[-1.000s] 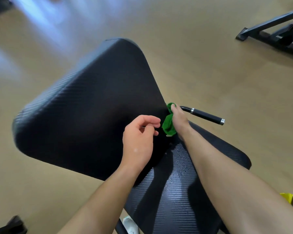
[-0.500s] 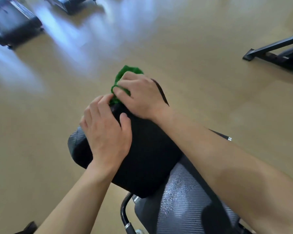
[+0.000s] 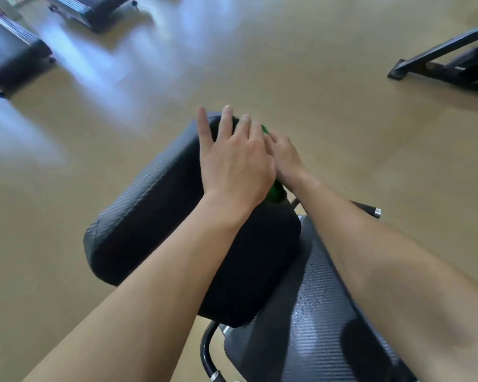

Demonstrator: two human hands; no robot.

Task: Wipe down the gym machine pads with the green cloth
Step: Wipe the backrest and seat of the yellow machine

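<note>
The black back pad point(image 3: 149, 216) of the gym machine tilts away from me, above the black ribbed seat pad point(image 3: 315, 312), which has small wet droplets on it. My left hand point(image 3: 232, 161) lies over the top end of the back pad with its fingers straight and spread. It partly covers my right hand point(image 3: 287, 161), which holds the green cloth point(image 3: 277, 194) against the pad's right edge. Only small green patches of the cloth show, under my right wrist and beyond the fingertips. My right fingers are mostly hidden.
A black handle with a chrome end point(image 3: 370, 209) sticks out right of the pads. A curved black frame tube point(image 3: 207, 354) runs under the seat. Two black benches point(image 3: 9, 56) stand on the tan floor at far left. A black machine base point(image 3: 453, 56) sits at far right.
Both hands slid right along the top of the back pad; the cloth went from the pad's top tip to its right edge. My left fingers straightened and now overlap my right hand.
</note>
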